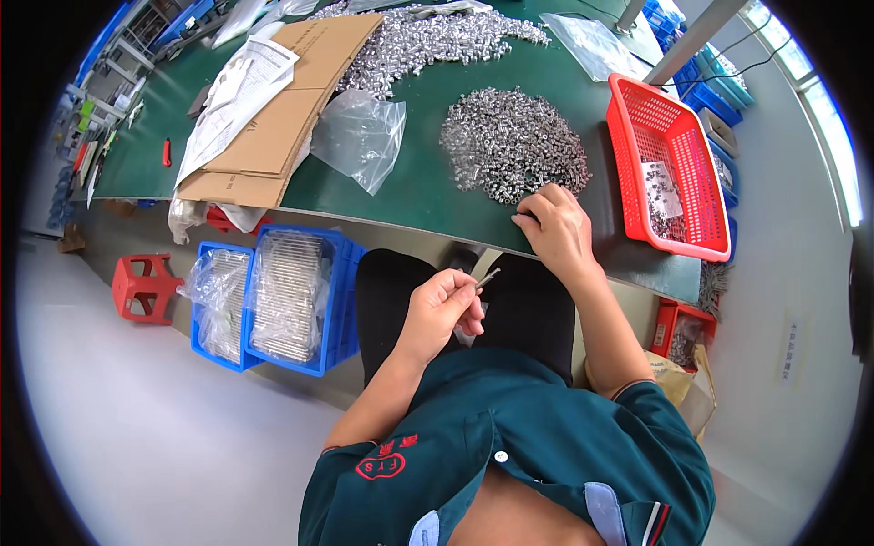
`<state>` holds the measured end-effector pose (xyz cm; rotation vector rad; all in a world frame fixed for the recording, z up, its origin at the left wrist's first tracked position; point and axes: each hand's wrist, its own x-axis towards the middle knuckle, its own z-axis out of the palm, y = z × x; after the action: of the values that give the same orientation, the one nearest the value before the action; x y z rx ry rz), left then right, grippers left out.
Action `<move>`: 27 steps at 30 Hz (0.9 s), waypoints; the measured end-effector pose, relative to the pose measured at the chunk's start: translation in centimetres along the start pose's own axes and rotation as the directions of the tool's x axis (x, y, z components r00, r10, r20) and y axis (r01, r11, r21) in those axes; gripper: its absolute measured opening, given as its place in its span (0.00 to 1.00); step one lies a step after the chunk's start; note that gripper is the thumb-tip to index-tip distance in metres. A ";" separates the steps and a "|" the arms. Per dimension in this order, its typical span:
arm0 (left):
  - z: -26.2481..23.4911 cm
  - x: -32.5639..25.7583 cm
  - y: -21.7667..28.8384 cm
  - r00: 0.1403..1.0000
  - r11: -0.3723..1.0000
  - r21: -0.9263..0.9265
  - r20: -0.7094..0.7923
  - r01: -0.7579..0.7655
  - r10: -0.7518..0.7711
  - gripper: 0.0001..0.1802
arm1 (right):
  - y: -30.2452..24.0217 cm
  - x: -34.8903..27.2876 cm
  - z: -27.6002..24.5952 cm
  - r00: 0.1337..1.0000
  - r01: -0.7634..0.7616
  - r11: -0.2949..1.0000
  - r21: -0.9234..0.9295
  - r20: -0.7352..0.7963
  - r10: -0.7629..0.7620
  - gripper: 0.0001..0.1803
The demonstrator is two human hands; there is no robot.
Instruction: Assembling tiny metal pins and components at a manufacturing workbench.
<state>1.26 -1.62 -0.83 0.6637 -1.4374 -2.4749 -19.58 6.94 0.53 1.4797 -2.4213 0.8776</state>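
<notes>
My left hand [443, 311] is closed above my lap, thumb and fingers pinching a thin metal rod [489, 277] whose tip points up and to the right. My right hand [557, 229] rests by the table's front edge, at the near side of a heap of small shiny metal pieces [515, 144]. Its fingers are curled down with the thumb close to the index finger; whatever sits between the fingertips is too small or hidden to make out.
A red plastic basket [672, 173] with small parts and a paper slip stands right of the heap. Further back lies a larger metal heap [428, 45]. Flat cardboard [291, 100] and a clear bag [360, 136] lie left. Blue crates [300, 300] and a red stool [146, 288] stand on the floor.
</notes>
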 end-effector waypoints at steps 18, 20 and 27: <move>1.1 0.5 0.4 0.999 0.997 0.075 -0.037 -0.037 0.040 0.06 | -2.3 -3.5 -2.5 0.857 -0.515 0.288 0.807 0.495 0.145 0.05; 1.2 0.4 0.5 0.998 0.994 0.096 -0.034 -0.047 0.051 0.06 | -2.4 -3.7 -2.7 0.867 -0.496 0.311 0.811 0.485 0.117 0.06; 1.4 0.0 0.3 0.995 0.977 0.193 -0.039 -0.087 0.096 0.06 | -3.0 -3.7 -4.0 0.896 -0.406 0.529 0.745 0.438 0.070 0.06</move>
<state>0.62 -0.69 -0.03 0.6712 -1.6623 -2.2557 -15.84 11.01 3.35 1.6588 -2.6324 2.2614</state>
